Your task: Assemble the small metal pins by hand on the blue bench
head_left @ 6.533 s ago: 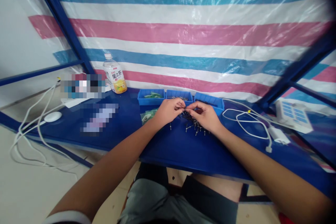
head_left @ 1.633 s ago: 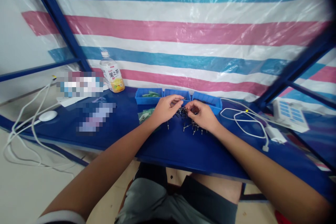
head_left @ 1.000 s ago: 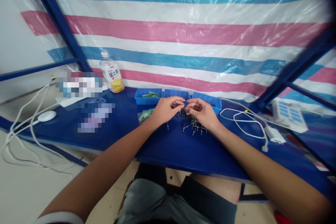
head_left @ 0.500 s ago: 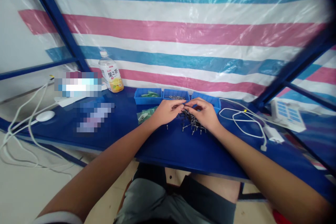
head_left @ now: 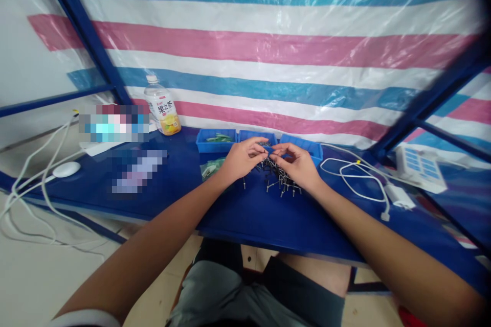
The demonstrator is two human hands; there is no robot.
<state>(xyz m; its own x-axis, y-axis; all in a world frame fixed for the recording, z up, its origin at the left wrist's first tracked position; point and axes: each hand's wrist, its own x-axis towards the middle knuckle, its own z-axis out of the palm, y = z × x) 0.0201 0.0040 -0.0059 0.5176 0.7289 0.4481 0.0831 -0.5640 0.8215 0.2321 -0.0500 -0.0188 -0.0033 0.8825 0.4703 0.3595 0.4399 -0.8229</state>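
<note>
My left hand (head_left: 243,158) and my right hand (head_left: 295,162) meet almost fingertip to fingertip over a heap of small black-and-silver pin-like pieces (head_left: 284,180) on the blue table. Both hands are closed in a pinch; whatever is between the fingers is too small to make out. One loose pin-like piece (head_left: 244,183) lies apart, just below my left hand. Behind the hands stand a left blue bin (head_left: 217,147) with green pieces in it, a middle blue bin (head_left: 245,136) partly covered by my left hand, and a right blue bin (head_left: 315,150) partly behind my right hand.
A clear bag with green and pale pieces (head_left: 210,168) lies left of my left hand. Farther left are a drink bottle (head_left: 163,107), a white round device (head_left: 66,169) and cables. White cable (head_left: 345,176), an adapter (head_left: 399,195) and a white panel (head_left: 420,168) lie right.
My left hand has shifted slightly up and its fingers have spread a little, leaving a small gap between the two hands' fingertips. My right hand has barely moved.
</note>
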